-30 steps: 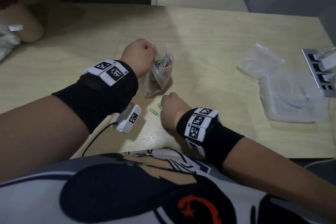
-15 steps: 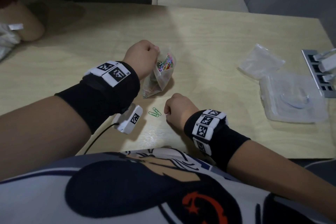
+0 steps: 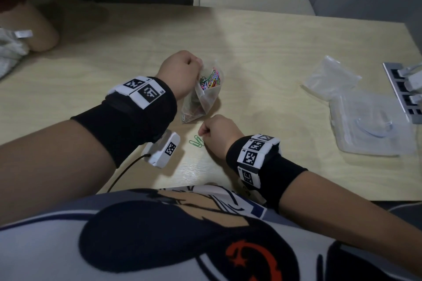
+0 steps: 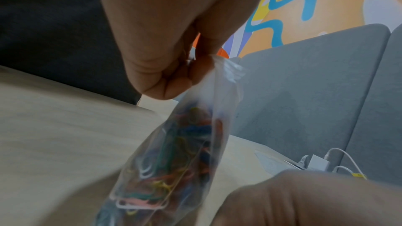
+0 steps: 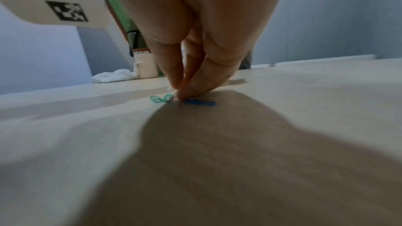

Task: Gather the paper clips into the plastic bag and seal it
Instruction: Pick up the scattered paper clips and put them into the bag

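Nearest the front edge of the pale wooden table [image 3: 262, 36], the right hand [image 3: 219, 133] is lowered to the surface with its fingers [image 5: 208, 75] drawn together into a point. The fingertips press down on loose paper clips lying flat on the wood: a pair of green wire paper clips [image 3: 196, 141] on the left side of the fingertips and a blue paper clip [image 5: 201, 102] on the right side. Whether the fingers have actually lifted any clip, or only touch them, cannot be told.

Just beyond these clips, toward the middle of the table, stands the small clear plastic bag [image 3: 203, 98]. Its bottom corner rests on the surface and its mouth is open upward. It holds a mass of multicoloured paper clips [image 3: 210, 78]. The left hand [image 3: 180, 73] is closed in a fist over the bag's upper left rim, pinching the film between thumb and curled fingers [image 4: 174, 82].

Near the right edge of the table lies a clear rectangular plastic box [image 3: 372, 128], with an empty crumpled clear bag [image 3: 331, 77] just behind it. A grey metal multi-port hub with white plugs [image 3: 404, 89] sits at the right edge itself. At the far left edge rests a bundle of white cloth [image 3: 10, 50].
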`<state>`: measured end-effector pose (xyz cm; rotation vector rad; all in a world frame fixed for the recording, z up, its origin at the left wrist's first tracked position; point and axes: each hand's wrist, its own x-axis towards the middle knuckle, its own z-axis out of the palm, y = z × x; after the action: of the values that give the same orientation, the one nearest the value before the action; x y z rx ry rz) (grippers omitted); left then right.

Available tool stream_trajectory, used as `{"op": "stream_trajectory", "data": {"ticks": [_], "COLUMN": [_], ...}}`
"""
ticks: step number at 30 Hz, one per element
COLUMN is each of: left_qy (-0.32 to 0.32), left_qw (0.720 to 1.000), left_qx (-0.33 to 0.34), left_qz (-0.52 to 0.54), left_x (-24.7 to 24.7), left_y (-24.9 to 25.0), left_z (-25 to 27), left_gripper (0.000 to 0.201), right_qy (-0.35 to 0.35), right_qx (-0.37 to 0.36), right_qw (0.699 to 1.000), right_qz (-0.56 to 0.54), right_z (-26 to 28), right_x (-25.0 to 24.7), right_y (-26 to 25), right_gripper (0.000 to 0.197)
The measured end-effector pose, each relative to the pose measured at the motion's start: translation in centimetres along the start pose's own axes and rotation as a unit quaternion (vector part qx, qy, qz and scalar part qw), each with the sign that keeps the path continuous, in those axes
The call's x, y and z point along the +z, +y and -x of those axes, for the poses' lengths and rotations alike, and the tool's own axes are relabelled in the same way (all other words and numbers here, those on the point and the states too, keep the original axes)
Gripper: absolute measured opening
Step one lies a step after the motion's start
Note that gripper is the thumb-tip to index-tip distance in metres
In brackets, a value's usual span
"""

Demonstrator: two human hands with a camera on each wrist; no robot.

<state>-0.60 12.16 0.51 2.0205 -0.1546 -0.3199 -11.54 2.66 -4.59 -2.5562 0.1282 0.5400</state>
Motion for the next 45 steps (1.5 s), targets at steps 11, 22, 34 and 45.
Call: {"op": "stream_trajectory", "data": {"ticks": [11, 22, 34, 45], "left_qy": [0.009, -0.003, -0.020, 0.023], "left_qw": [1.000, 1.000, 0.999, 1.000], "left_qx": [-0.009, 0.005, 0.021, 0.007], "left_qz": [0.000, -0.001, -0.019, 0.004], "left_x": [0.1, 0.7, 2.4, 1.6], "left_y": [-0.5, -0.3, 0.0, -0.3], "left_z": [-0.5, -0.3, -0.1, -0.6], "left_gripper": [0.022, 0.022, 0.020, 0.028], "right_qy": [-0.026, 0.041, 0.282, 0.169], "right_qx": [-0.123, 0.009, -0.012, 0.105], "right_qw": [0.976, 0.998, 0.904, 0.979], "right_qz": [0.178, 0.053, -0.321, -0.043], "right_z": [0.1, 0.1, 0.3, 1.3], "right_x": [0.8, -1.8, -9.8, -9.1], "right_y": [-0.6, 3.4, 0.8, 1.6], "right_gripper": [0.028, 0.016, 0.012, 0.016]}}
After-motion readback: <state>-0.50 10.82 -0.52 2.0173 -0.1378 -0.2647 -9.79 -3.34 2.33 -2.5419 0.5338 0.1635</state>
